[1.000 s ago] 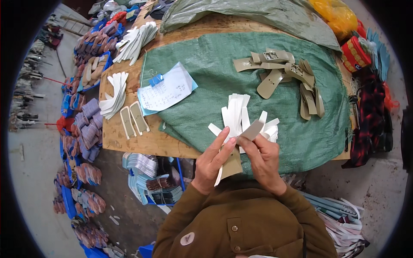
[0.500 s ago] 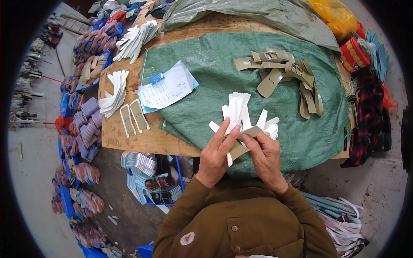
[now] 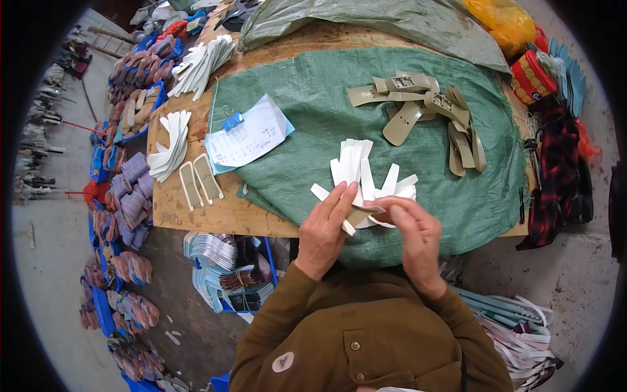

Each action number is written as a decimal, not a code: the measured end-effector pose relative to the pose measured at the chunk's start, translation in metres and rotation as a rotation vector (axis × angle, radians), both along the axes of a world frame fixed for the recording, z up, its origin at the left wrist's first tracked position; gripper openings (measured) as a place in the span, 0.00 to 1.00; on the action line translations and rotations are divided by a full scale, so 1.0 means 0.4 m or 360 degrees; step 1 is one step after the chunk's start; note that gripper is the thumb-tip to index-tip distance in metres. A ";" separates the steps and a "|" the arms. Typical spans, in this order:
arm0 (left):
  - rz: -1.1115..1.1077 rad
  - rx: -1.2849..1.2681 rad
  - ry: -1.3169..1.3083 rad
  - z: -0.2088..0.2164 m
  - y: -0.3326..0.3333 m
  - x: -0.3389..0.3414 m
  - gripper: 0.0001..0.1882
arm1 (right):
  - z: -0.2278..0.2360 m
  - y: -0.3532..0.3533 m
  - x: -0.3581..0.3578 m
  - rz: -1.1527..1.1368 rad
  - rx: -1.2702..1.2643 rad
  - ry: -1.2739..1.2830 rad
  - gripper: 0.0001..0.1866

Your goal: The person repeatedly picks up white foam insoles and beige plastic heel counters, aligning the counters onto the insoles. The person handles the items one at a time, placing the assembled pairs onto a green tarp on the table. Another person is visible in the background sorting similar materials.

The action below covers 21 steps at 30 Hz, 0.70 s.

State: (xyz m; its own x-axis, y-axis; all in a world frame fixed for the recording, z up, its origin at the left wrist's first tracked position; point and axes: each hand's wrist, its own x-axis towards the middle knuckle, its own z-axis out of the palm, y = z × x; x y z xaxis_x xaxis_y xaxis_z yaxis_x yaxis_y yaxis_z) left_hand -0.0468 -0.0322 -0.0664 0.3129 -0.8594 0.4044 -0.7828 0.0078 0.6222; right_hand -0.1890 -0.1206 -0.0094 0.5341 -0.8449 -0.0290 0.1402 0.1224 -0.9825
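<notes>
My left hand (image 3: pixel 321 230) grips a small beige sole-shaped piece (image 3: pixel 358 216), its fingers laid along the left side. A white strip (image 3: pixel 349 228) runs along that piece's edge, one end sticking out toward me. At the piece's right end, my right hand (image 3: pixel 416 240) has thumb and forefinger closed on the strip, partly hiding it. Just beyond both hands, loose white strips (image 3: pixel 353 160) lie fanned out on a green woven sheet (image 3: pixel 307 85). Farther right is a heap of similar beige pieces (image 3: pixel 406 123), some with small holes.
Two beige pieces edged in white (image 3: pixel 208 178) lie on the wooden table (image 3: pixel 255 219) at left, near more white strips (image 3: pixel 171 147). Clipped papers (image 3: pixel 248 137) rest on the sheet. Below the table edge stands a blue crate (image 3: pixel 271 261) of bundled pieces. Red-and-black checked cloth (image 3: pixel 552 186) hangs at right.
My right hand has shifted slightly right and turned, its fingers now at the piece's right end. My left hand keeps its hold, and the piece has tilted a little.
</notes>
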 end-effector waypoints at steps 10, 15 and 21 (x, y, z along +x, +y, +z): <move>-0.0290 0.0497 0.1113 0.104 0.008 -0.017 0.16 | -0.102 -0.110 -0.005 0.0854 0.0499 -0.0105 0.11; -0.0515 0.0808 0.1406 0.091 0.034 -0.023 0.14 | -0.081 -0.094 -0.010 0.0844 0.0405 0.0086 0.12; -0.0681 0.0693 0.1544 0.096 0.033 -0.034 0.14 | -0.080 -0.109 -0.011 0.0895 0.0706 -0.0007 0.13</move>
State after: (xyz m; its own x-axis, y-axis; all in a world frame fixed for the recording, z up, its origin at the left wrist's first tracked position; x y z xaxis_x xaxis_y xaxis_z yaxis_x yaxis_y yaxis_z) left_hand -0.0605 -0.0190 -0.0279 -0.0213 -0.9784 -0.2056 0.0432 -0.2063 0.9775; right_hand -0.1933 -0.1642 -0.0416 0.8861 -0.3507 -0.3031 -0.0577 0.5653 -0.8229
